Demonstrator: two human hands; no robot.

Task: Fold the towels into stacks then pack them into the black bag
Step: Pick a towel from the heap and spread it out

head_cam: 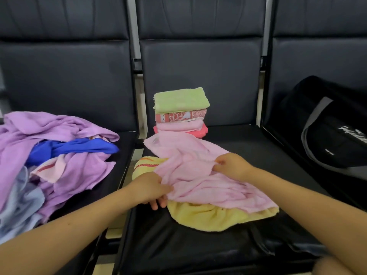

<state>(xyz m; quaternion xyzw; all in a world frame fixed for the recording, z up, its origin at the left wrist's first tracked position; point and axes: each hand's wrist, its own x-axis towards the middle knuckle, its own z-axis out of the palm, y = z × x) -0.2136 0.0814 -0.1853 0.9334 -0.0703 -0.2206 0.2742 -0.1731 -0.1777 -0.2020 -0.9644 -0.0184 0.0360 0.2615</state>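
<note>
- The seats (198, 245) are the biggest thing here, a row of dark padded chairs; both hands work over the middle one.
- The black bag (327, 132) sits on the seat well off to the right of the right hand, leaning on the backrest. Can't tell from here if it's unzipped.
- The pile of unfolded towels (49, 159) is on the seat to the left of the left hand, mostly purple with a blue one and a pale blue one mixed in. So there's plenty of folding left, I'd say.
- The pink towel (198, 175) is what's being worked on. It lies crumpled between the two hands and stretches away toward the stack.
- The yellow towel (208, 217) lies underneath the pink one, poking out just on the near side of both hands.
- The stack of folded towels (180, 112) stands beyond the hands at the back of the seat, green on top, the pink towel's far end touching its base.
- Left hand (153, 189) is pinching the pink towel's left edge, fingers curled round the cloth.
- Right hand (232, 165) is pinching a bunch of it on the right side.
- My guess: still the folding step. Next it needs pulling flat and square off the yellow one before folding over, otherwise it'll stack lumpy.
</note>
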